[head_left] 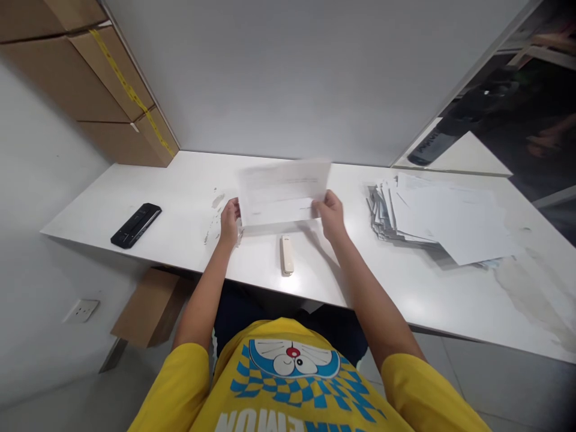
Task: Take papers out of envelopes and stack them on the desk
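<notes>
A printed sheet of paper [283,186], blurred by motion, is raised over the white table. My right hand [330,213] pinches its lower right corner, thumb on the near face. My left hand [230,221] is beside the sheet's left edge, with loosely bent fingers. No firm hold by that hand shows, and its contact with the paper is unclear. Below the sheet, between my forearms, a slim cream-coloured object like a small stapler [287,255] lies on the tabletop. Whether there is more than one sheet cannot be made out.
An uneven stack of papers [450,216] lies on the right of the table [189,240]. A black phone-like device [136,225] rests on the left. Cardboard boxes [103,84] are piled at the back left, and a dark bottle [443,141] lies at the back right.
</notes>
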`<state>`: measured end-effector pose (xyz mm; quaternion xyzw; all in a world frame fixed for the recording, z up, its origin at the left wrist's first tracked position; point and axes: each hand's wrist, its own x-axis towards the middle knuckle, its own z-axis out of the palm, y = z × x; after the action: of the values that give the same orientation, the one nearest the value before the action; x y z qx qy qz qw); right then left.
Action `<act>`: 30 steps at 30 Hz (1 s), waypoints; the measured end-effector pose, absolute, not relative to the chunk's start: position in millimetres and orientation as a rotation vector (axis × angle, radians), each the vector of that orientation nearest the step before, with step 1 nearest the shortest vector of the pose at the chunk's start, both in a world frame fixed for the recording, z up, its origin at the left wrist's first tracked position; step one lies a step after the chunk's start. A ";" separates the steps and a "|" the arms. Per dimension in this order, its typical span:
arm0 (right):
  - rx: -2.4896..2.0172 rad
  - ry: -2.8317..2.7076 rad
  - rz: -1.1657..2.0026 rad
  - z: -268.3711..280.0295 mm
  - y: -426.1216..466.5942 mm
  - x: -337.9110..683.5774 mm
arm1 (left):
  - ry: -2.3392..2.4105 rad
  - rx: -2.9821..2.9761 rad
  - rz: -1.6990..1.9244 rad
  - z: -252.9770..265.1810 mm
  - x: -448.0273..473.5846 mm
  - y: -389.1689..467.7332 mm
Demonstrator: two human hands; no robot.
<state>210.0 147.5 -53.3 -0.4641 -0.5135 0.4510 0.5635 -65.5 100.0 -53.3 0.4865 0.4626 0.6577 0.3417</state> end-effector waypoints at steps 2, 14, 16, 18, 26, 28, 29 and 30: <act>-1.164 -1.146 1.005 -46.1 124.2 228.6 | 1.221 1.278 1.679 -52.8 -61.8 93.8; -1.832 -1.083 1.533 -17.6 -69.5 300.2 | 1.024 2.330 0.751 -31.3 -0.3 49.1; -1.851 -1.007 1.496 -18.2 -71.7 295.2 | 0.983 2.368 0.701 -30.9 -0.8 48.1; -1.867 -0.941 1.455 -23.6 -72.9 292.5 | 0.923 2.358 0.722 -31.9 -1.0 46.6; -1.867 -0.932 1.417 -50.2 -81.7 312.2 | 0.961 2.305 0.448 -29.9 4.4 43.5; -1.827 -0.946 1.410 -49.7 -82.8 321.5 | 0.987 2.316 0.358 -27.3 5.7 41.2; -1.811 -0.950 1.415 -47.5 -83.2 325.3 | 0.999 2.309 0.327 -26.1 6.2 39.4; -1.799 -0.950 1.427 -44.2 -83.4 328.2 | 1.015 2.294 0.305 -25.0 6.7 37.1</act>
<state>328.2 -83.4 -44.2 -0.6853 -0.3618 0.5436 0.3225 6.7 37.1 -25.0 0.8653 0.3827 0.1150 0.3025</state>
